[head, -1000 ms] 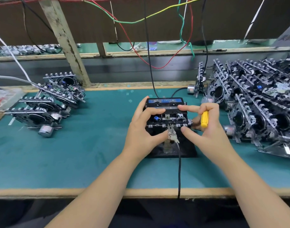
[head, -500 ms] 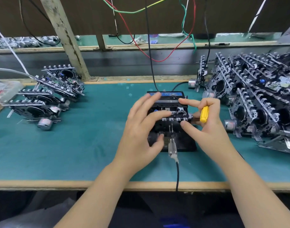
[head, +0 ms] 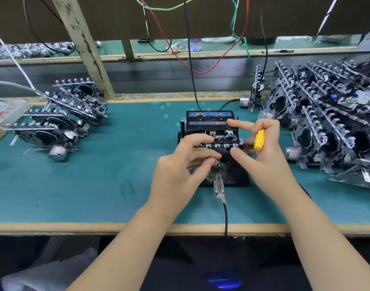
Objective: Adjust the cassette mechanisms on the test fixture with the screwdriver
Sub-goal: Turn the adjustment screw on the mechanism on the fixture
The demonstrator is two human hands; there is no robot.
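The black test fixture (head: pixel 236 175) stands mid-table with a cassette (head: pixel 209 118) at its far end and a cassette mechanism (head: pixel 222 141) mounted on it. My left hand (head: pixel 177 171) curls over the mechanism's front edge, and its thumb and fingers pinch the head of a metal clip (head: pixel 218 184) on a black cable. My right hand (head: pixel 264 162) grips a yellow-handled screwdriver (head: pixel 260 139) beside the mechanism's right end. Its forefinger reaches over the cassette and its thumb presses the front edge. The screwdriver's tip is hidden.
A large pile of cassette mechanisms (head: pixel 331 127) fills the right of the green mat. A smaller stack (head: pixel 60 127) lies at the left. Coloured wires (head: pixel 190 59) hang behind the fixture, beside a wooden post (head: pixel 85 49). The table's wooden front edge (head: pixel 54 227) runs below.
My left hand's fingers have drawn back from the cassette to the mechanism's front edge and closed on the clip. The clip has slid toward me. My right hand stays in place.
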